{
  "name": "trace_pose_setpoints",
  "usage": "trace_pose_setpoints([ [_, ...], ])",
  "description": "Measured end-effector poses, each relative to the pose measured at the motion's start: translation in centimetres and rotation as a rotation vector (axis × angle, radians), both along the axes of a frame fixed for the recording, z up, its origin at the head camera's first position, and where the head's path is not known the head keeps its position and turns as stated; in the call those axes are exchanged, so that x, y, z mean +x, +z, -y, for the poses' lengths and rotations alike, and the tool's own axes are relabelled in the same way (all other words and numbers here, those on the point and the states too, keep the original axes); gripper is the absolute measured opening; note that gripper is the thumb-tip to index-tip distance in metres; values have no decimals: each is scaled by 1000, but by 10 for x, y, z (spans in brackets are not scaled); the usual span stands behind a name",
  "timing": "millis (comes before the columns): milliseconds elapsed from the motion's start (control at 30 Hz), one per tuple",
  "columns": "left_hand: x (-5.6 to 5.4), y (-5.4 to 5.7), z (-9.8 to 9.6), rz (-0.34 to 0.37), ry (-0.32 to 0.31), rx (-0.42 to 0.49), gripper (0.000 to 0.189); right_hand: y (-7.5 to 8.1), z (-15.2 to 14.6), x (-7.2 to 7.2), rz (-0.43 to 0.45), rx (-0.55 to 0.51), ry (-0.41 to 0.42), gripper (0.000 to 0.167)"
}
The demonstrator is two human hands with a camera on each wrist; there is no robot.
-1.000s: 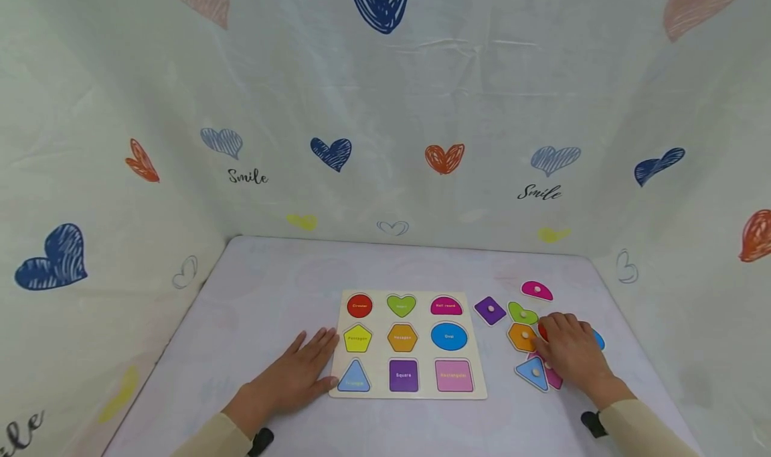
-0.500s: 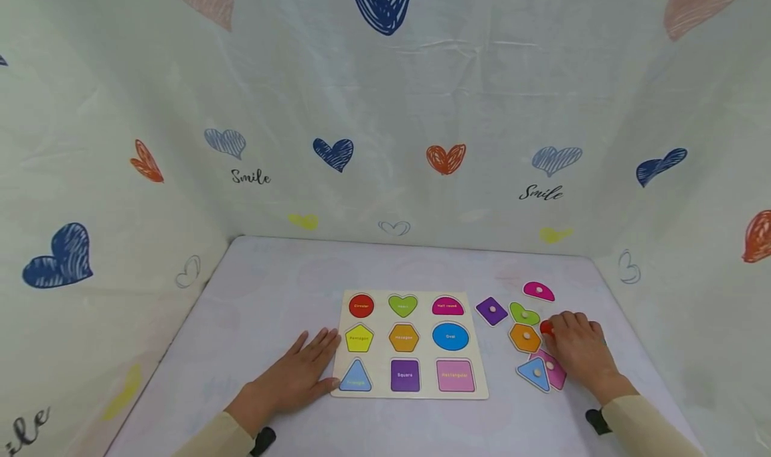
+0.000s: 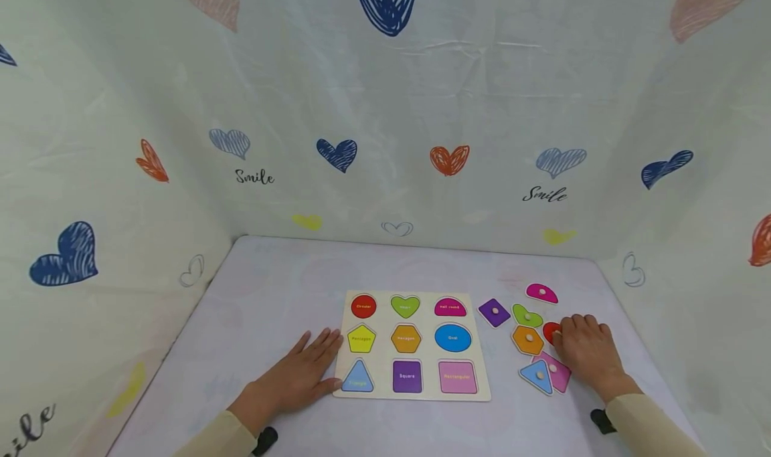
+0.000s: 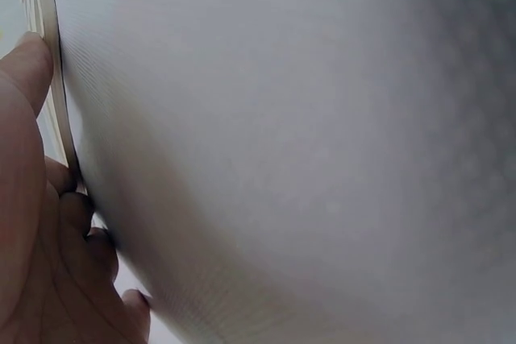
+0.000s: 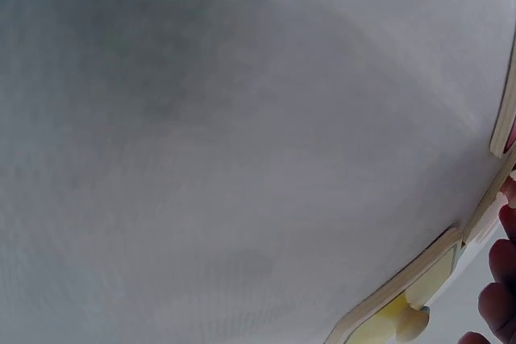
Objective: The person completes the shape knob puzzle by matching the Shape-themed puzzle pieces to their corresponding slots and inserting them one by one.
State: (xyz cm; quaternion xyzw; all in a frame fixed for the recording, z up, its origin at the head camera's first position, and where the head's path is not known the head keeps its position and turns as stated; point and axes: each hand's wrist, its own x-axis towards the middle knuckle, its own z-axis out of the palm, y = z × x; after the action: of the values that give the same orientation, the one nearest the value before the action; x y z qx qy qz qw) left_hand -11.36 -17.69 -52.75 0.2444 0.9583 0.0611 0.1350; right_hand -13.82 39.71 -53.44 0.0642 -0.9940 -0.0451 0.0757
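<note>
My left hand [image 3: 301, 371] lies flat at the left edge of a cream puzzle board [image 3: 428, 395], fingers straight and thumb on its lower corner; the left wrist view shows fingertips [image 4: 34, 47] at the edge. My right hand [image 3: 587, 351] is over loose knobbed puzzle pieces right of the board, fingers bent down. Its thumb side meets the red circle piece [image 3: 549, 332]. Beneath it, the right wrist view shows a yellow piece [image 5: 377, 326] with a knob, near the fingertips [image 5: 494, 305]. Whether the right fingers hold a piece, I cannot tell.
Left of my right hand lie a purple square piece [image 3: 494, 313], green heart piece [image 3: 524, 318], orange hexagon piece [image 3: 523, 340], blue triangle piece [image 3: 535, 378] and pink rectangle piece [image 3: 561, 379]. A magenta half-round piece [image 3: 544, 296] lies behind. White table [image 3: 289, 269] meets curtains.
My right hand has shifted slightly right over the pieces, uncovering more of the red circle and pink rectangle and covering the blue piece at its right. The left hand stays put.
</note>
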Motion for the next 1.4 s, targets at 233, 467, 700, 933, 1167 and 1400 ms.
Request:
trace_pose_setpoints([
  [233, -1, -1, -1, 15, 8, -2, 90, 1, 0, -2, -7, -8, -5, 40],
  [467, 0, 0, -1, 28, 13, 4, 90, 8, -1, -7, -109, -3, 52, 38],
  [700, 1, 2, -1, 28, 10, 12, 90, 21, 6, -15, -178, 18, 110, 39],
  [933, 2, 3, -1, 20, 14, 10, 90, 33, 32, -28, -188, 4, 165, 33],
  [1167, 0, 4, -2, 8, 7, 12, 91, 38, 75, -40, -178, -13, 213, 29],
  [1400, -4, 2, -2, 23, 9, 11, 94, 39, 118, -52, -185, 6, 271, 39],
])
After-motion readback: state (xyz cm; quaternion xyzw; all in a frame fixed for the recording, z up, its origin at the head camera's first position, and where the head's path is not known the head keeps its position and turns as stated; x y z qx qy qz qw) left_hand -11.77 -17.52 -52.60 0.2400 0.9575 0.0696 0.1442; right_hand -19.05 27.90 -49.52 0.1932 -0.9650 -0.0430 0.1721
